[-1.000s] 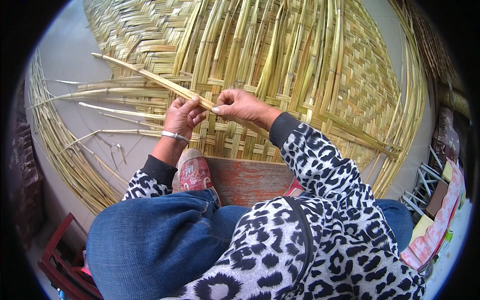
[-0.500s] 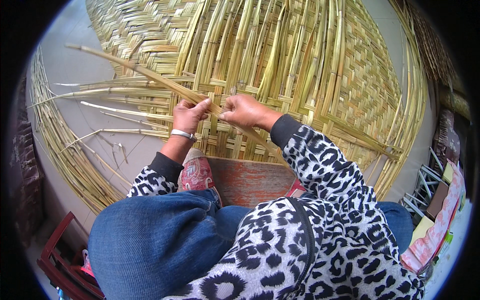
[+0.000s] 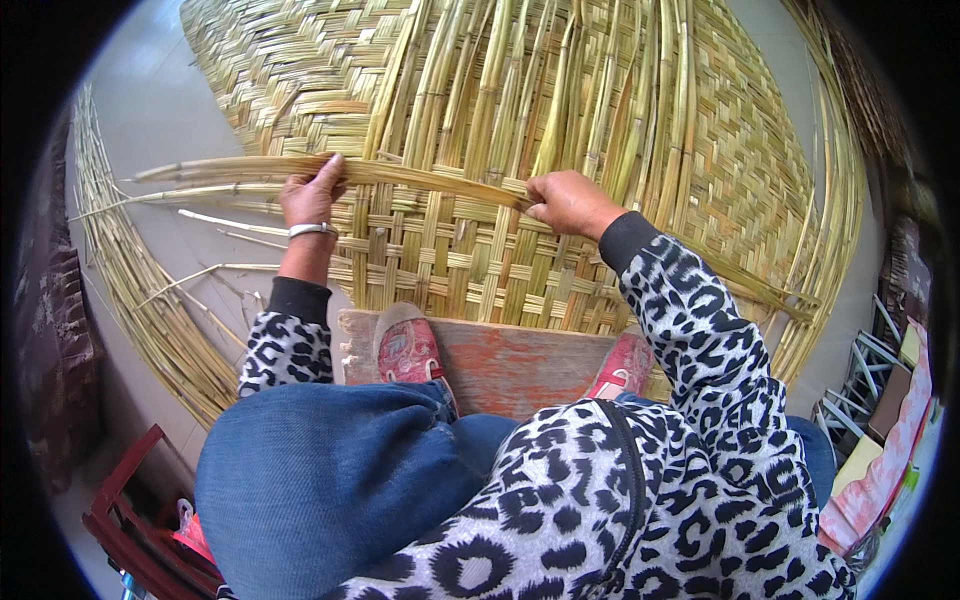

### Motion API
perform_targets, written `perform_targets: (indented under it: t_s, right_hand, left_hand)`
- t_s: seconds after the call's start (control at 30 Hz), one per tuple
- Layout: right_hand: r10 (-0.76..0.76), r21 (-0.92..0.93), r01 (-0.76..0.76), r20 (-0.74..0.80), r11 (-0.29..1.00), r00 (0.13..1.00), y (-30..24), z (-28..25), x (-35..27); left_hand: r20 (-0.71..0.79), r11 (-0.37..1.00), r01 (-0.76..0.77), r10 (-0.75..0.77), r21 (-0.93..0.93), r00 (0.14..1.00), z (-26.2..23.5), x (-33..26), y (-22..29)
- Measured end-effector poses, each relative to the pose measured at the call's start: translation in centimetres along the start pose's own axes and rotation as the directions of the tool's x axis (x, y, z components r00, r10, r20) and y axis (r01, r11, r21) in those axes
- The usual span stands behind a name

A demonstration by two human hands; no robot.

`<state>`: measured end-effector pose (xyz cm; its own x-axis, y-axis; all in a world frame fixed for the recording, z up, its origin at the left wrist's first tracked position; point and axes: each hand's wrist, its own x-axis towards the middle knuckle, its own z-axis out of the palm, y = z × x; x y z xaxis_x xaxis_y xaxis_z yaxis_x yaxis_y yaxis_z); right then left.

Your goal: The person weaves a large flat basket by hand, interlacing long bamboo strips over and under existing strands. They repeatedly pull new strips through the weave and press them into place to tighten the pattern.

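Observation:
A yellow-green split reed strip (image 3: 430,178) stretches crosswise over the woven mat (image 3: 300,60), gripped at two places. My left hand (image 3: 313,195), with a pale bangle at the wrist, pinches it near the mat's left edge, and its free end points left. Farther right, my right hand (image 3: 568,202) is closed round the strip's other part. Beneath the strip lies a loose checkered weave (image 3: 450,265), where crosswise strips pass over and under long upright strips (image 3: 490,90). The upright strips fold back over the herringbone part of the mat.
My feet in red patterned shoes (image 3: 408,345) rest on a worn wooden board (image 3: 500,365) against the mat's near edge. Bundles of loose reeds (image 3: 130,270) lie on the tiled floor at left and along the right. A dark red chair (image 3: 130,500) stands lower left.
The strip has swung from a slant to nearly level across the weave. My hands have spread apart, the left moving left and the right moving right.

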<state>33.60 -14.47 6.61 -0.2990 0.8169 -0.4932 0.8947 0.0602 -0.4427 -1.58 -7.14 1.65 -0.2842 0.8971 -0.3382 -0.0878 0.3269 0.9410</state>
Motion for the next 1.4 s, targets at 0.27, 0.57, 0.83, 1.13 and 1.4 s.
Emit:
perform_targets:
  t_s: [0.27,0.57,0.83,1.13,1.4]
  right_hand:
    - [0.107,-0.117,-0.144,-0.275,0.983,0.955,4.0,-1.2,-1.5]
    - [0.724,0.836,0.001,-0.475,0.548,0.499,11.0,-2.4,-2.3]
    - [0.784,0.949,0.223,-0.311,0.223,0.537,10.6,-1.7,-1.9]
    - [0.595,0.759,-0.065,-0.450,0.647,0.666,9.2,-1.0,0.7]
    - [0.376,0.288,-0.282,-0.360,0.915,0.854,8.9,-3.0,4.2]
  left_hand:
    - [0.149,0.995,0.099,-0.095,-0.018,0.984,2.2,4.7,3.3]
    - [0.642,0.881,0.008,-0.351,0.474,0.682,16.2,0.9,4.2]
    - [0.592,0.391,-0.456,-0.382,0.799,0.710,24.4,2.6,0.6]
    - [0.593,0.344,-0.508,-0.218,0.790,0.775,24.9,1.5,0.5]
    - [0.534,0.433,-0.335,-0.510,0.837,0.674,25.8,2.1,1.2]
